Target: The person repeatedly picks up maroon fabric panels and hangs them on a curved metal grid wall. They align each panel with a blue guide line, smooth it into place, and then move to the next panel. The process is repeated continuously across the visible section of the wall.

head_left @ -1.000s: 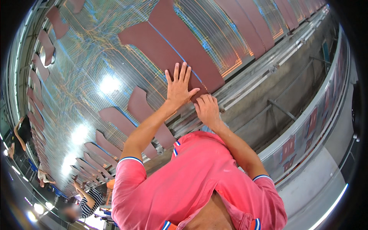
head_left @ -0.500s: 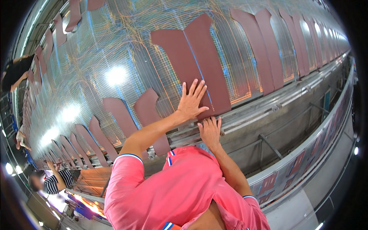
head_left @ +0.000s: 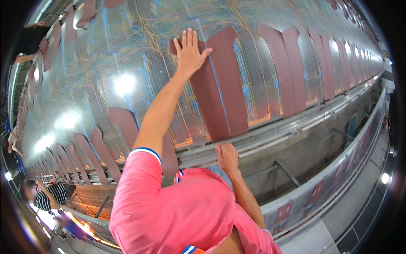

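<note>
Two maroon fabric panels (head_left: 231,80) lie side by side on the long table, with a thin blue gap between them. My left hand (head_left: 190,56) is spread flat over the far end of the left panel (head_left: 207,99), thumb pointing across to the right panel. That arm reaches well out over the table. Just below the panels' near end, my right hand (head_left: 228,157) rests at the metal rail (head_left: 203,153) along the table edge. Its fingers are bent and pressed together; their tips are hidden, so anything inside them does not show.
The shiny tabletop (head_left: 156,80) carries orange and blue printed lines. More maroon panels (head_left: 279,67) lie in a row to the right and along the left (head_left: 101,152). A lower gap with metal struts (head_left: 287,172) runs beyond the rail. A person in a striped shirt (head_left: 53,195) works at far left.
My left hand has slid from the panels' near end to the far end of the left panel. My right fingers, stretched at the fabric's near edge before, are now curled and off it.
</note>
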`<state>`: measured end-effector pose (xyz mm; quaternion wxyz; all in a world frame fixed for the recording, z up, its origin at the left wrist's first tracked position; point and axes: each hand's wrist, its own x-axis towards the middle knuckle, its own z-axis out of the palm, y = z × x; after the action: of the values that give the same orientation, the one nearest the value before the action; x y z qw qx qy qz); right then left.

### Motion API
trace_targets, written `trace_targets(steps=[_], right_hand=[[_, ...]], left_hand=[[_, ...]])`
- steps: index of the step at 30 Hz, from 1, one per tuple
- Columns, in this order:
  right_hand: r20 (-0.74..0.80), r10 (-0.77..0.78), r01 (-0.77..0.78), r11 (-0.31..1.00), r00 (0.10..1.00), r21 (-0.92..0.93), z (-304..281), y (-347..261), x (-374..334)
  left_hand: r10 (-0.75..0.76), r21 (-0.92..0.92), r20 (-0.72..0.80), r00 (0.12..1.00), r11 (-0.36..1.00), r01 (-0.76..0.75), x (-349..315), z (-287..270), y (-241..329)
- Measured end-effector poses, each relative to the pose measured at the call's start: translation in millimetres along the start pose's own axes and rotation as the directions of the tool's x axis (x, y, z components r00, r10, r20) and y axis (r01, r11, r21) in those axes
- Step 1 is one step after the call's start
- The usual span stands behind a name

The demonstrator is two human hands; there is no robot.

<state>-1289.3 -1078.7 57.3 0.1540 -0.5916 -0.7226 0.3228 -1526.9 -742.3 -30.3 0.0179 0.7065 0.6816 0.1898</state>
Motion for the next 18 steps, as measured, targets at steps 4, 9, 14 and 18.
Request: trace_targets(steps=[4,9,14,18], right_hand=[[-0.091,0.081,-0.079,0.997,0.993,0.020,-17.4,3.5,4.2],[-0.217,-0.025,0.011,0.998,0.976,-0.062,-46.9,30.7,16.3],[-0.112,-0.134,0.098,0.954,0.985,-0.284,-65.6,67.6,26.9],[0.031,-0.270,0.257,0.871,0.962,-0.420,-65.1,84.4,26.1]], left_hand=[[0.063,-0.002,0.109,0.992,0.998,-0.063,-76.4,-16.3,44.4],[0.099,-0.151,0.344,0.934,0.987,-0.049,-232.1,-60.2,139.1],[0.231,-0.361,0.378,0.897,0.929,-0.087,-308.7,-84.0,187.3],[0.257,-0.518,0.430,0.865,0.856,0.003,-310.8,-72.9,191.1]])
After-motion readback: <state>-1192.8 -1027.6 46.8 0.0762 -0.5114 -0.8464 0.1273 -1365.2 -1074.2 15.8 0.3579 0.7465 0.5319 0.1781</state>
